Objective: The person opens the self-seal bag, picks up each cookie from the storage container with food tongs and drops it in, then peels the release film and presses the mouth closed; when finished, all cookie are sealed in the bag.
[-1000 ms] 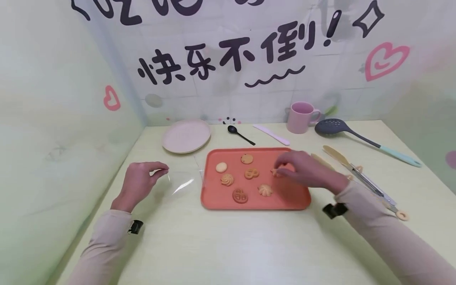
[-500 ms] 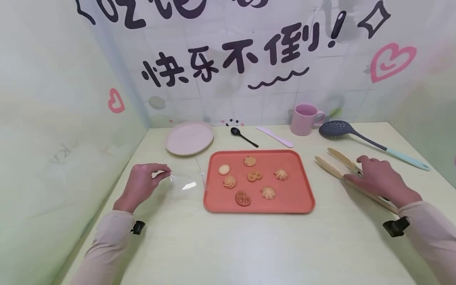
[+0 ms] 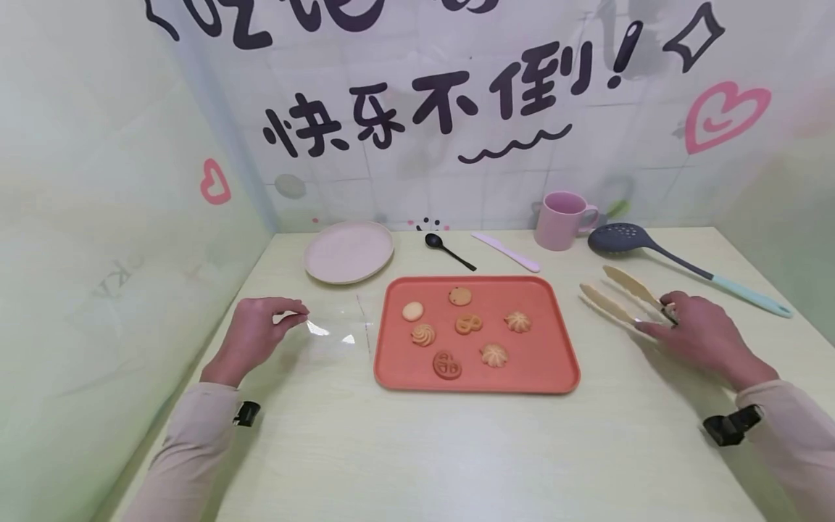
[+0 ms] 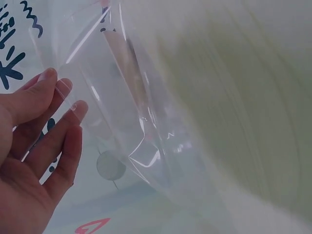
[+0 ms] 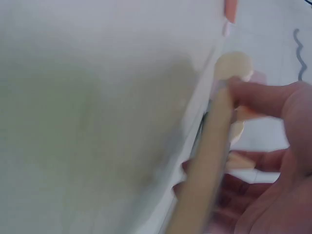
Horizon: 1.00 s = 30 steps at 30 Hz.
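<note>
Left hand: my left hand (image 3: 257, 328) pinches the mouth of the clear bag (image 3: 333, 330), which lies on the worktop (image 3: 417, 449) just left of the tray (image 3: 398, 366).
Right hand: my right hand (image 3: 701, 335) curls round the tongs (image 3: 620, 299), right of the tray.
Cookies: six cookies (image 3: 459, 328) sit on the tray.
Progress: I judge it early; nothing shows in the bag, every cookie left to move.

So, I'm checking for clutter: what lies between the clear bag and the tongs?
In the head view, the orange tray with seven cookies lies between the clear bag and the tongs.
</note>
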### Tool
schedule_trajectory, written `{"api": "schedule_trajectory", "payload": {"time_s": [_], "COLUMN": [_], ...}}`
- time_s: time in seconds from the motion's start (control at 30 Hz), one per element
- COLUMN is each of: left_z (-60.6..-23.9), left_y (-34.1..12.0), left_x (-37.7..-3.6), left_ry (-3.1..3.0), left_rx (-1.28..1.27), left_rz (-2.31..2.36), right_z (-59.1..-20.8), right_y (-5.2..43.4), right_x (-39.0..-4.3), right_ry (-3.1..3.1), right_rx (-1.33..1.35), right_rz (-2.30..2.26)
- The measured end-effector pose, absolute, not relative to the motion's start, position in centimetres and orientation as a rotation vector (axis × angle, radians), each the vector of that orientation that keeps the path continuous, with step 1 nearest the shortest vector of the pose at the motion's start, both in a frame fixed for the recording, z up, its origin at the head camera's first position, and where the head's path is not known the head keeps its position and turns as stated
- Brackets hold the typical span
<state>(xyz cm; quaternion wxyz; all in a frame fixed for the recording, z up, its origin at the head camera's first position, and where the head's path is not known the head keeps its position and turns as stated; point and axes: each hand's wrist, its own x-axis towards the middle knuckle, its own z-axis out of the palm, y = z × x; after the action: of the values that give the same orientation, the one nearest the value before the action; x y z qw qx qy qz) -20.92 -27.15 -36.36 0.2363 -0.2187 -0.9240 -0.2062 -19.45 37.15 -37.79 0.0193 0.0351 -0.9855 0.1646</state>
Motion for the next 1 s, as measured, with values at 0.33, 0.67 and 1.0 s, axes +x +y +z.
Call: {"api": "schedule_trajectory", "payload": {"time_s": [0.33,0.67,1.0], "left_z": [-35.9,-36.0,-36.2], "left_y": [-27.2,-27.4,-27.3], "left_x": [-21.0,-21.1,-21.2], "left_ry": [-2.630,-2.703,-2.715], "left_rx": [-0.618,-0.625,-0.653], "left_rz": [-0.581,-0.566,-0.529], "right_z": [-36.2,-34.6,-34.1], "right_y": [33.7,31.0,30.5], "right_x": [-19.4,-20.4,-21.7], "right_ry": [-2.867,-2.925,-2.980], "right_rx": [0.307,0.644,0.707], "right_rz": [0.732,0.542,0.470]}}
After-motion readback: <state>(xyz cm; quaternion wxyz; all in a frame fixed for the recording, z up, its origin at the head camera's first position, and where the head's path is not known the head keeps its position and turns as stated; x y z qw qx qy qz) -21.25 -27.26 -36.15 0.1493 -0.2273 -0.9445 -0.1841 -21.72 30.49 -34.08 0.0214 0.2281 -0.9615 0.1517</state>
